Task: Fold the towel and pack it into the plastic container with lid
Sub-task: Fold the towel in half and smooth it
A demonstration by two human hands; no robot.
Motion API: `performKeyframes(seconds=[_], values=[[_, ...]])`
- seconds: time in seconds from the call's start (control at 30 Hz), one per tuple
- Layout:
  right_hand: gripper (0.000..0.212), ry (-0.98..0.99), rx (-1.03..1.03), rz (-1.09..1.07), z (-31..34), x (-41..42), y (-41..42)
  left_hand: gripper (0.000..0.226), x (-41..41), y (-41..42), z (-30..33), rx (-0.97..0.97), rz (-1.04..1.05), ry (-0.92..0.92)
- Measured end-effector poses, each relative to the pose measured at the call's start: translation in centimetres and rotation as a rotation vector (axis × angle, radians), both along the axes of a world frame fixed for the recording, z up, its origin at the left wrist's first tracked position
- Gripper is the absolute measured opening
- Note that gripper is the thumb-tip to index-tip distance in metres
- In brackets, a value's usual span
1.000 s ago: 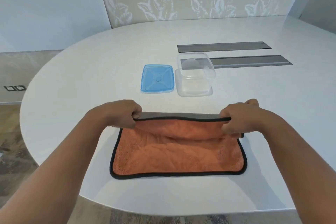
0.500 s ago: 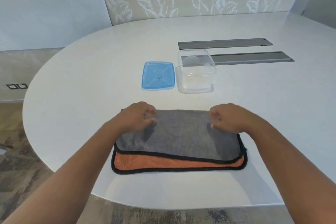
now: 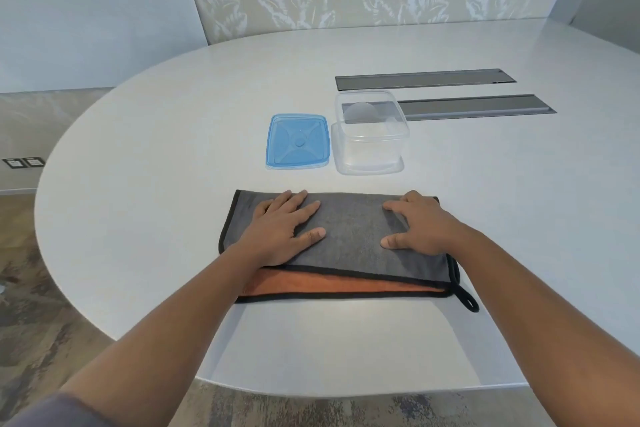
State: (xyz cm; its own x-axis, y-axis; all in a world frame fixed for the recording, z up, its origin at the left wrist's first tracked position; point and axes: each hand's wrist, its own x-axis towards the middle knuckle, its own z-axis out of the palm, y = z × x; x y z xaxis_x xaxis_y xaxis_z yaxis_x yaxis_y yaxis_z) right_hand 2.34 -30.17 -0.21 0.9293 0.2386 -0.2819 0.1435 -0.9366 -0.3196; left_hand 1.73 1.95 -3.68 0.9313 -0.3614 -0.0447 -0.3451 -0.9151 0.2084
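Observation:
A towel (image 3: 349, 236), grey on top and orange underneath with a black border, lies folded in half on the white table (image 3: 156, 166). An orange strip shows along its near edge, and a black loop hangs at its near right corner. My left hand (image 3: 284, 229) rests flat on the towel's left part, fingers spread. My right hand (image 3: 419, 229) presses flat on the right part. Beyond the towel stands a clear plastic container (image 3: 370, 135), with nothing inside it. Its blue lid (image 3: 298, 141) lies flat just to the left of the container.
Two dark grey slot covers (image 3: 478, 107) are set into the table behind and to the right of the container. The table's rounded edge runs close below the towel. A patterned wall stands behind the table.
The far edge of the towel was pulled over toward me, turning the grey side up. My hands let go of the edge and now lie flat on the folded towel.

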Motion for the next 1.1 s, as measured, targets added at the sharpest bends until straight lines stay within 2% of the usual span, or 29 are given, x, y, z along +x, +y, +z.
performKeyframes(seconds=[0.2,0.27,0.37,0.4,0.5,0.57,0.67,0.8,0.87,0.97,1.1], values=[[0.087,-0.079,0.036,-0.024,0.1,1.1,-0.1,0.079,1.8,-0.1,0.4,-0.037,0.039,-0.039],[0.085,-0.082,0.037,-0.021,0.2,1.1,-0.2,0.072,1.6,-0.2,0.4,-0.057,0.096,-0.114],[0.081,-0.086,0.046,-0.038,0.2,0.6,-0.1,0.054,1.1,0.3,0.6,-0.114,0.381,-0.301],[0.077,-0.122,0.065,-0.068,0.1,0.3,0.0,0.055,1.0,0.8,0.9,-0.145,0.514,-0.297],[0.059,-0.387,0.180,-0.282,-0.4,-0.7,0.5,0.074,1.0,2.8,2.0,-0.231,0.833,-0.096],[0.052,-0.489,0.211,-0.439,-0.6,-1.3,0.7,0.073,1.0,4.2,2.5,-0.301,0.915,-0.025],[0.055,-0.392,0.100,-0.525,-0.5,-1.7,0.3,0.069,1.0,5.5,2.8,-0.493,0.896,-0.010],[0.061,-0.273,0.022,-0.556,-0.2,-1.6,-0.4,0.029,0.6,5.5,3.3,-0.575,0.829,-0.054],[0.058,-0.271,0.037,-0.567,-0.1,-1.4,-0.8,0.025,0.5,5.5,3.5,-0.655,0.811,-0.022],[0.049,-0.262,0.072,-0.594,0.0,-1.3,-1.4,0.027,0.6,5.4,4.0,-0.816,0.812,0.083],[0.023,-0.299,0.095,-0.619,-0.3,-1.4,-1.8,0.018,0.7,5.2,4.5,-0.965,0.850,0.153]])
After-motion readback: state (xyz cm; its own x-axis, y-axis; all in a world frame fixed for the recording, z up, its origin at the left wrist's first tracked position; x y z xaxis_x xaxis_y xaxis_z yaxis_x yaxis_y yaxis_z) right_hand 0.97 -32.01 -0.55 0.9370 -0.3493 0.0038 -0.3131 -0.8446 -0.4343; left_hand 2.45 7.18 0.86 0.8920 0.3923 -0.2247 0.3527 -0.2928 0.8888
